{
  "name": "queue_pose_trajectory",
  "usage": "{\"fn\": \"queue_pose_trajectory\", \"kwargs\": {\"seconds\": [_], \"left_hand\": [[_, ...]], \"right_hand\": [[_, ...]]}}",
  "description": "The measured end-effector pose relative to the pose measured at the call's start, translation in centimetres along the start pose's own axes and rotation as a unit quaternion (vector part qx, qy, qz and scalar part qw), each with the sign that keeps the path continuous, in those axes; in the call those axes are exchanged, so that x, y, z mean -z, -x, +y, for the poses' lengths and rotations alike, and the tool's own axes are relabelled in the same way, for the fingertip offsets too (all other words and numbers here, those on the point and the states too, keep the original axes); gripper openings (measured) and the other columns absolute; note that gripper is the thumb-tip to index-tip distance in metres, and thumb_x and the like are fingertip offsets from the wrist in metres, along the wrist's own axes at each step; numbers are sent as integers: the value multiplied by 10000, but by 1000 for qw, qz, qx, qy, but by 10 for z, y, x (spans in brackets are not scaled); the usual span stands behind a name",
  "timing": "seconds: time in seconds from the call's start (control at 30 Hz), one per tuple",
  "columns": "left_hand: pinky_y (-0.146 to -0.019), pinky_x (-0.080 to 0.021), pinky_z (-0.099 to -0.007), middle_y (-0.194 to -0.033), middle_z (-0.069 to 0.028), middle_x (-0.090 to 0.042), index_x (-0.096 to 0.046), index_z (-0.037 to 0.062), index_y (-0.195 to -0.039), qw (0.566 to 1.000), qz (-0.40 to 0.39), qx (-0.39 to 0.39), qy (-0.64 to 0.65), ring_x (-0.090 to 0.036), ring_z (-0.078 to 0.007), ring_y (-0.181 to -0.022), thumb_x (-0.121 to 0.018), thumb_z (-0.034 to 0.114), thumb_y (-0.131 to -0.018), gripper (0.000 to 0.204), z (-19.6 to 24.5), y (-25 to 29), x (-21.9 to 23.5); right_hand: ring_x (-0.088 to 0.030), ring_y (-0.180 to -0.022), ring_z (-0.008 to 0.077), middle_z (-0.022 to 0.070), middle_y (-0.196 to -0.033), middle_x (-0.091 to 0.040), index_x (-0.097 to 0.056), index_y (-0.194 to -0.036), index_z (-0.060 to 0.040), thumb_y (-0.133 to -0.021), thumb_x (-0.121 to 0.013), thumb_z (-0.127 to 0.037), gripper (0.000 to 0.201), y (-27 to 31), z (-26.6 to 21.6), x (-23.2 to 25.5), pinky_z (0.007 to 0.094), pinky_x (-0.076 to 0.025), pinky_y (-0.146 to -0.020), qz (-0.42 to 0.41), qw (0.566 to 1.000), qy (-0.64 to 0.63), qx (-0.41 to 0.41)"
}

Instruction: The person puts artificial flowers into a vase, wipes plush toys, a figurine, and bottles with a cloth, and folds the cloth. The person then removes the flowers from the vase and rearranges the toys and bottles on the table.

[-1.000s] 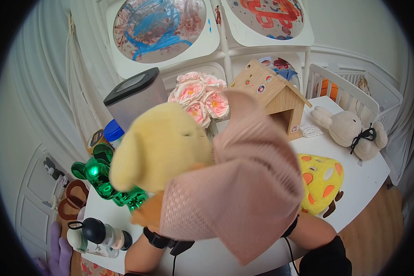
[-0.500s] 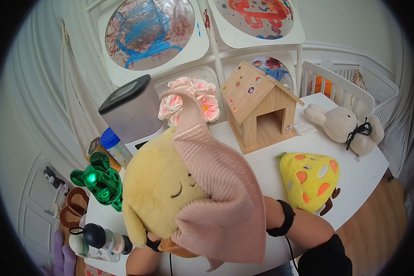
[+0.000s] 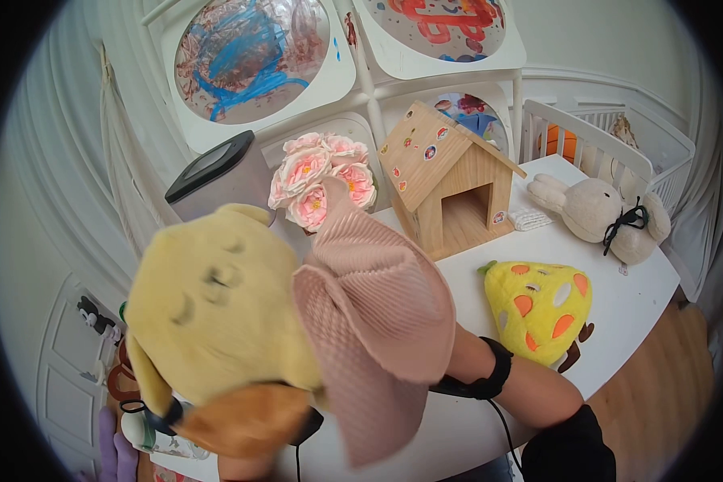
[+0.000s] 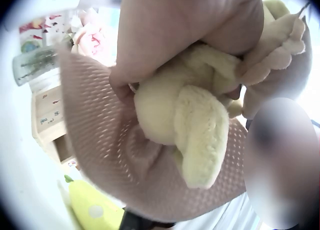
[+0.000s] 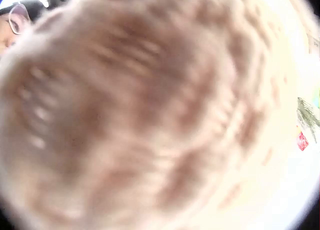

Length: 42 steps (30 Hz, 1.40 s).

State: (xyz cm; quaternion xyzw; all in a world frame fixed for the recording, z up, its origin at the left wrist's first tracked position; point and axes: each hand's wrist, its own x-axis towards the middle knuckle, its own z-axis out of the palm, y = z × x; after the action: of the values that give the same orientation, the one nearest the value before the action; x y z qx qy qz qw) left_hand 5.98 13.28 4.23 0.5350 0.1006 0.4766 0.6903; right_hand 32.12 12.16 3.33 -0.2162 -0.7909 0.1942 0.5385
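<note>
A pale yellow plush toy (image 3: 217, 313) is held up in front and to the left of a wooden toy house (image 3: 450, 181), its sleepy face tipped upward. The left hand (image 4: 190, 25) grips its body, fingers curled in. A ribbed pink cloth (image 3: 377, 297) hangs nearer the house — the right hand (image 3: 467, 355) is mostly hidden behind it, so its grip cannot be told. In the last half second the toy has swung farther left of the house and its face has turned — the cloth now seems to hang beside it, leaving the face uncovered. A spotted yellow plush (image 3: 538, 309) lies on the worktop (image 3: 618, 297) in front of the house.
</note>
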Motion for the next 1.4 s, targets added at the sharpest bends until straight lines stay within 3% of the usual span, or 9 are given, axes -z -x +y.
{"fn": "queue_pose_trajectory", "kwargs": {"seconds": [0.1,0.67,0.8,0.87,0.93,1.03,1.3,1.33,1.4], "left_hand": [[-1059,-439,-390,-1402,-161,-526,-401,28,-1444,1000,7,-7,11,-536,-276,-1256,-599,233,-970,553,2,-27,-20],[-1080,-416,-401,-1409,-166,-523,-411,36,-1452,993,37,-46,103,-517,-290,-1274,-574,289,-989,553,13,-6,-24],[-1076,-418,-402,-1409,-166,-524,-416,37,-1450,991,37,-41,120,-519,-290,-1271,-572,298,-990,552,16,-12,-25],[-1063,-428,-401,-1407,-164,-526,-421,37,-1445,991,38,-25,129,-527,-287,-1261,-574,303,-988,550,15,-13,-27],[-1051,-437,-400,-1404,-163,-528,-427,37,-1440,990,40,-8,138,-535,-284,-1251,-577,308,-986,549,15,-15,-27],[-1032,-451,-399,-1400,-161,-531,-436,37,-1432,987,44,18,153,-547,-279,-1236,-580,315,-984,547,15,-22,-30],[-982,-489,-396,-1390,-155,-538,-460,37,-1411,976,57,81,192,-580,-266,-1195,-589,334,-976,542,16,-30,-29],[-976,-493,-395,-1389,-154,-539,-463,38,-1409,975,59,88,198,-584,-264,-1190,-590,336,-976,541,17,-29,-29],[-963,-503,-395,-1386,-153,-541,-469,38,-1403,970,65,103,208,-592,-261,-1179,-592,341,-974,540,18,-28,-32]], "right_hand": [[-509,-1288,185,112,-1397,-534,-456,-1429,-27,-875,-739,-130,631,8,5,-12,341,-461,-1058,85,992,-91,-23],[-538,-1258,174,111,-1374,-548,-498,-1385,-34,-887,-738,-133,561,-3,-19,-29,333,-471,-1040,92,903,-352,-231],[-541,-1255,174,110,-1394,-530,-494,-1381,-31,-888,-742,-156,566,8,-10,-30,340,-463,-1047,75,986,-89,-121],[-542,-1254,174,109,-1399,-525,-493,-1380,-31,-888,-743,-162,568,12,-11,-28,342,-462,-1049,71,993,-21,-91],[-557,-1238,315,138,-1319,-587,-610,-1267,11,-770,-781,-150,549,13,-21,-23,389,-441,-1067,91,994,-10,-63],[-540,-1245,304,132,-1278,-602,-624,-1248,5,-715,-826,-213,609,-26,-33,2,373,-452,-1024,53,991,118,21],[-514,-1268,281,126,-1330,-558,-565,-1307,-4,-785,-772,-206,597,-25,-31,20,364,-424,-1053,60,995,84,-12],[-510,-1271,278,125,-1337,-551,-557,-1316,-5,-795,-764,-205,595,-65,-23,29,363,-420,-1057,60,995,79,-17],[-502,-1278,271,123,-1352,-539,-540,-1333,-8,-815,-749,-203,592,-22,-31,6,360,-412,-1065,61,996,67,-27]]}}
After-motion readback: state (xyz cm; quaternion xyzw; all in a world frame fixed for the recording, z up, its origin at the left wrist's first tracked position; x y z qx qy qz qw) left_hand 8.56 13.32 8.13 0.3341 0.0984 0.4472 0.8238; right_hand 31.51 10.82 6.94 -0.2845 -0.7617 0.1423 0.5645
